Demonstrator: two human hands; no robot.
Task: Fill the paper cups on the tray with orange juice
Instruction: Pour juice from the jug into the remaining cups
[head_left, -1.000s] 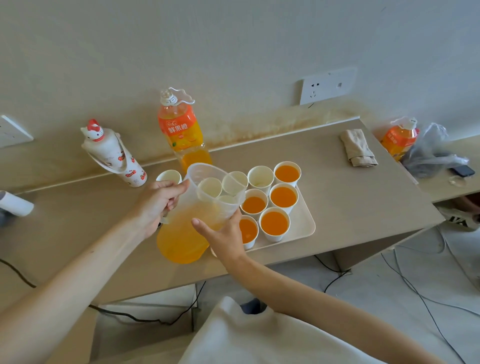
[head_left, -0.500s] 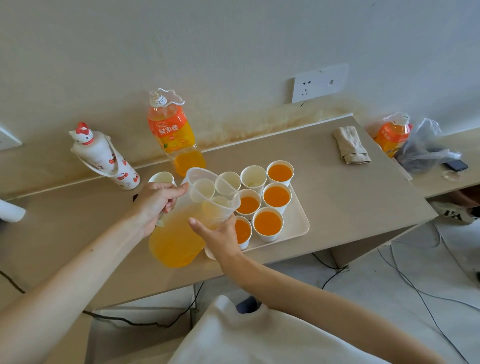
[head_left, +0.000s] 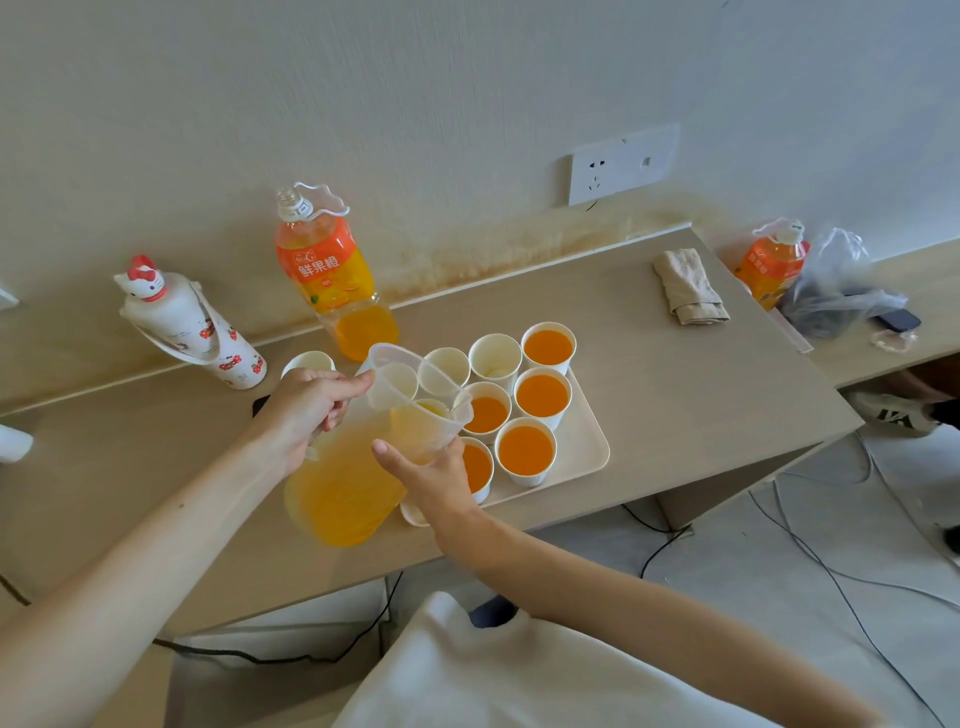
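A cream tray (head_left: 589, 441) on the desk carries several white paper cups. Several on its right side hold orange juice, such as one filled cup (head_left: 524, 450). The back-left cups, such as one empty cup (head_left: 495, 356), hold none. My left hand (head_left: 306, 410) grips the handle of a clear pitcher (head_left: 343, 488) that is half full of juice and tilted, spout over the tray's front left. My right hand (head_left: 431, 473) holds a paper cup (head_left: 431, 415) under the spout. That cup shows through the pitcher wall with a little juice in it.
An open orange juice bottle (head_left: 327, 270) stands behind the tray, a lone paper cup (head_left: 310, 361) to its left, and a white cartoon-cat flask (head_left: 192, 327) leans further left. A folded cloth (head_left: 688, 293) lies at the back right; a second bottle (head_left: 771, 262) and a plastic bag sit beyond the desk's edge.
The pitcher has tipped a little further over the cup in my right hand, and some juice now shows in that cup. Both hands keep their hold.
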